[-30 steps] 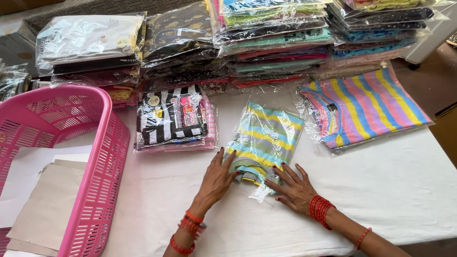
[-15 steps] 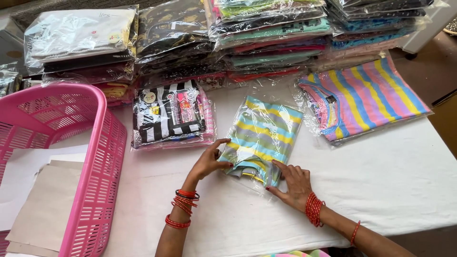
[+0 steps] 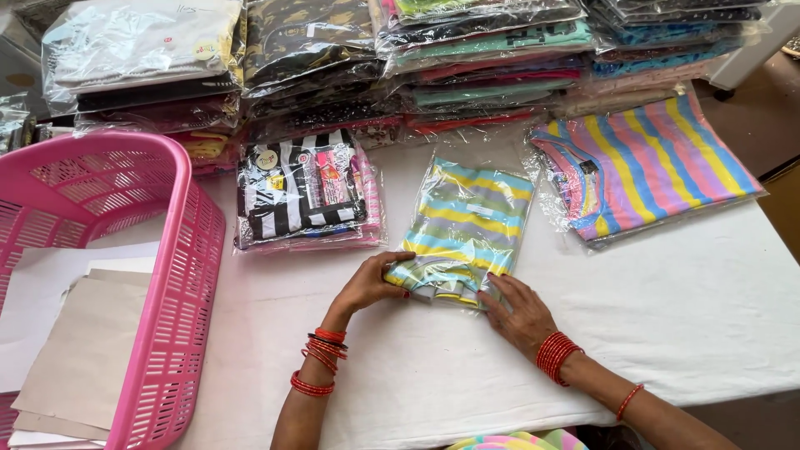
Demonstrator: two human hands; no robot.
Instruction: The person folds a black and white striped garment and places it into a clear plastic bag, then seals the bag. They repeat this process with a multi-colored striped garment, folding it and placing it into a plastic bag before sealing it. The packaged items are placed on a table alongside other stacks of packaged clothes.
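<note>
"What are the hands doing?"

"Both are on the striped shirt in a clear bag. It lies in the middle of the frame on the white table. The left hand curls its fingers round the bag's near left corner. The right hand lies flat, fingers pressing on the near right corner."

"So is the bag held tight?"

"The left hand looks closed on the edge, thumb on top. The right hand is open and only pushes down. It grips nothing."

"Which way does the bag lie?"

"Its long side runs away from the person, toward the top of the frame, and it leans a little to the right. The hands are at the near short end, one at each corner. The rest of the bag stretches away from them. Both hands are touching it, so neither one is nearer."

"What else is close?"

"Just left of it is a black and white striped pack. To the upper right lies a pink and blue striped shirt in its own bag. Behind, along the top, stand piles of bagged clothes. A pink basket sits at the left of the frame, well apart from the hands."
</note>
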